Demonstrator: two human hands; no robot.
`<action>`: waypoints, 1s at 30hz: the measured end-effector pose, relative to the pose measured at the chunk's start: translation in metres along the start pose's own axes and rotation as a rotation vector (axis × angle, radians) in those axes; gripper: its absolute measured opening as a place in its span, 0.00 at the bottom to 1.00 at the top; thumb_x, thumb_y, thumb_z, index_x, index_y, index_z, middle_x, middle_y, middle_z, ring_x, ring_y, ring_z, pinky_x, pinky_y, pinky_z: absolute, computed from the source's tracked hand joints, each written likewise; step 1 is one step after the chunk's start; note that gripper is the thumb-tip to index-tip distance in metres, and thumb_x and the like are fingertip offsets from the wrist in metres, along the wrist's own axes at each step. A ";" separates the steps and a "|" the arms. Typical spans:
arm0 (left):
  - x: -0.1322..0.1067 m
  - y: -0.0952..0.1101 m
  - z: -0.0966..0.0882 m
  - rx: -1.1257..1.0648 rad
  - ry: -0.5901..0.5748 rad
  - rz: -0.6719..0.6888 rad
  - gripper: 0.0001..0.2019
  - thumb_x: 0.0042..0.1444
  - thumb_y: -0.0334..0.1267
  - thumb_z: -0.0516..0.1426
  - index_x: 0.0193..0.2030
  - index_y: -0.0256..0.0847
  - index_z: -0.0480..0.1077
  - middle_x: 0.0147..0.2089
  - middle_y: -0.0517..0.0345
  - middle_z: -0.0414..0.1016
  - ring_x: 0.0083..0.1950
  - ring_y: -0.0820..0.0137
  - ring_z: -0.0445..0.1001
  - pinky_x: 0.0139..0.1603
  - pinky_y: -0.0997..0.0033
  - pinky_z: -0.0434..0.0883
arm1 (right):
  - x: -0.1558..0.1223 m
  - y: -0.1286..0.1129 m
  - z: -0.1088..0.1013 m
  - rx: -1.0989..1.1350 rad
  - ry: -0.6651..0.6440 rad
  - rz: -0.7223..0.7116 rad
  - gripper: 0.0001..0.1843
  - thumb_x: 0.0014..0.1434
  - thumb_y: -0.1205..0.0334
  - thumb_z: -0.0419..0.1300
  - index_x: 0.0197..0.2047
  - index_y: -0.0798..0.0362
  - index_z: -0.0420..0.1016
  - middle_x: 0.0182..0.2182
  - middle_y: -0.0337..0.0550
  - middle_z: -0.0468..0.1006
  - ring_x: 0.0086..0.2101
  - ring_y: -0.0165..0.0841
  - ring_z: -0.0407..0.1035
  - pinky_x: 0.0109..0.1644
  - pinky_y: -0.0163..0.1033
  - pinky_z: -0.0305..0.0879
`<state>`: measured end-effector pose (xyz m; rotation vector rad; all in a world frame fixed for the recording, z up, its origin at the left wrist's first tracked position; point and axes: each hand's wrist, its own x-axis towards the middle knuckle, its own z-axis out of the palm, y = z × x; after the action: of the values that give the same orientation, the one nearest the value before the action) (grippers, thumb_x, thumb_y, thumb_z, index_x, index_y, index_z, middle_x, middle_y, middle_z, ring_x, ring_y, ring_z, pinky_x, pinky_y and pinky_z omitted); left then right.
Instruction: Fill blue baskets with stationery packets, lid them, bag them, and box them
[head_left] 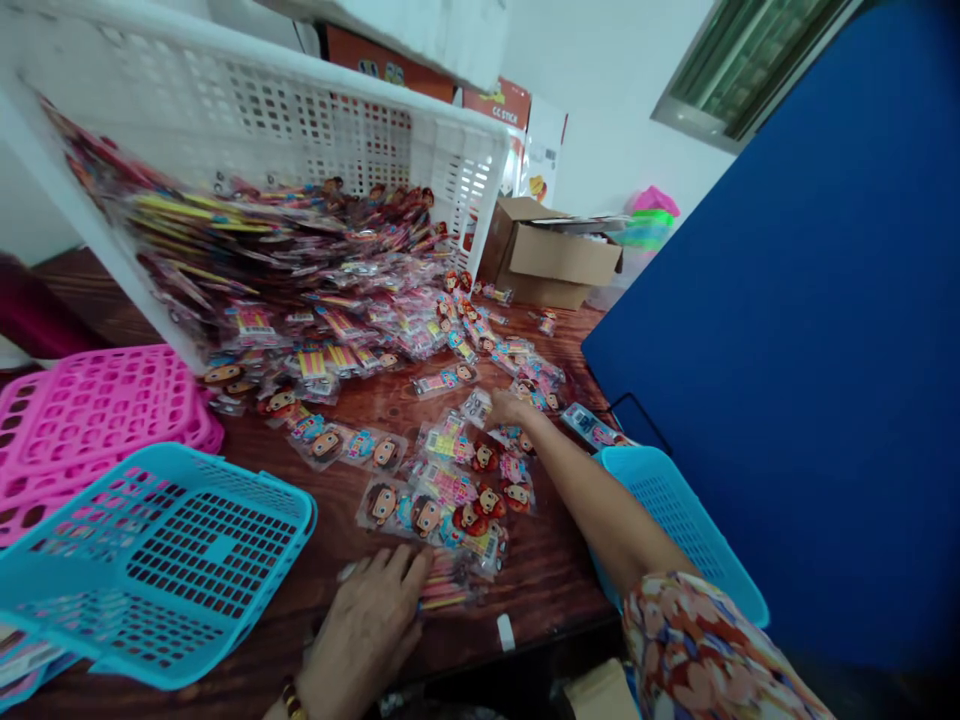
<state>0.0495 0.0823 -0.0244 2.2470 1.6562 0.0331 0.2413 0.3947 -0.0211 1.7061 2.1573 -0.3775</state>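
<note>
Many small clear packets with cartoon figures and coloured sticks (442, 470) lie spread over a dark wooden table (540, 590). My left hand (371, 625) lies flat with fingers apart at the near edge, its fingertips on a packet of sticks (446, 590). My right hand (504, 408) reaches out to the middle of the spread and its fingers close on one packet (478, 405). A big white perforated crate (315, 130) is tipped on its side at the back, with a heap of packets (262, 250) spilling out.
A light blue basket (161, 560) and stacked pink baskets (97, 410) stand at the left. Another blue basket (675, 510) sits under my right arm. A cardboard box (555, 250) is at the back, and a blue panel (810, 330) borders the right.
</note>
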 end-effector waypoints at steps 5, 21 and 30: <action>0.000 0.000 0.003 -0.014 0.007 -0.005 0.29 0.56 0.30 0.52 0.65 0.46 0.58 0.56 0.50 0.69 0.55 0.60 0.68 0.57 0.55 0.65 | -0.011 -0.007 0.004 -0.043 0.073 -0.074 0.26 0.45 0.59 0.69 0.49 0.54 0.75 0.50 0.55 0.75 0.52 0.48 0.69 0.50 0.43 0.66; 0.001 -0.001 0.004 -0.040 0.028 0.005 0.28 0.54 0.31 0.54 0.63 0.46 0.59 0.54 0.51 0.70 0.53 0.58 0.68 0.55 0.52 0.66 | -0.059 -0.015 -0.025 0.064 0.258 -0.344 0.11 0.49 0.60 0.61 0.37 0.53 0.74 0.36 0.45 0.77 0.37 0.38 0.70 0.37 0.36 0.59; 0.000 -0.001 0.000 0.002 0.043 0.025 0.29 0.55 0.34 0.57 0.64 0.41 0.58 0.54 0.48 0.71 0.53 0.57 0.69 0.54 0.55 0.66 | -0.066 -0.031 -0.047 0.683 0.303 -0.568 0.22 0.45 0.60 0.63 0.45 0.54 0.69 0.33 0.34 0.72 0.32 0.30 0.63 0.37 0.34 0.59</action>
<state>0.0482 0.0822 -0.0250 2.2835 1.6509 0.0871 0.2193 0.3498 0.0498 1.4636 2.9658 -1.1878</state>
